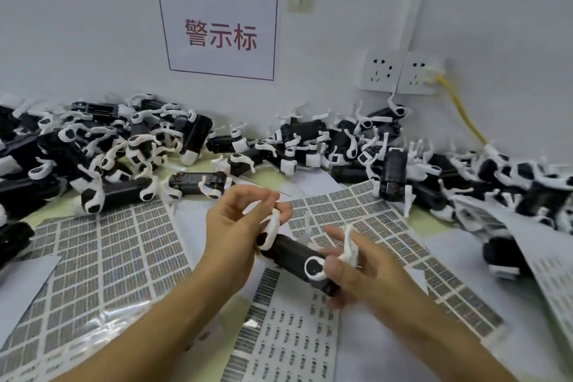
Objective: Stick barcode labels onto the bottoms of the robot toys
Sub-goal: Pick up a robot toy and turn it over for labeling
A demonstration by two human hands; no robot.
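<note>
A person's two bare hands hold one black, oblong plastic robot toy with white legs (294, 253) just above the desk (366, 363), at the centre of the head view. The right hand (356, 273) has its grip clamped on the toy's near end, thumb beside a white-ringed round joint (313, 268) and fingers curled around a white leg. The left hand (229, 226) pinches a white leg at the toy's far end, fingers closed on it. No label is visible between the fingers, and the toy's underside cannot be seen from here.

Beneath the hands lie overlapping white backing sheets of small printed barcode labels (108, 257), some rows already bare. Judged from this, the step in hand is orienting the toy so that its bottom faces up. Doing it well likely means steadying the body with one hand while the other frees itself to peel a single label, keeping the legs clear of the flat underside, then pressing the label down flat and square.

Farther back, heaps of identical black-and-white robot toys (102, 146) crowd the desk against a pale wall. On it hang a white sign with red Chinese characters (220, 36) and a double white wall socket (400, 73) with a yellow cable (462, 112) plugged in.
</note>
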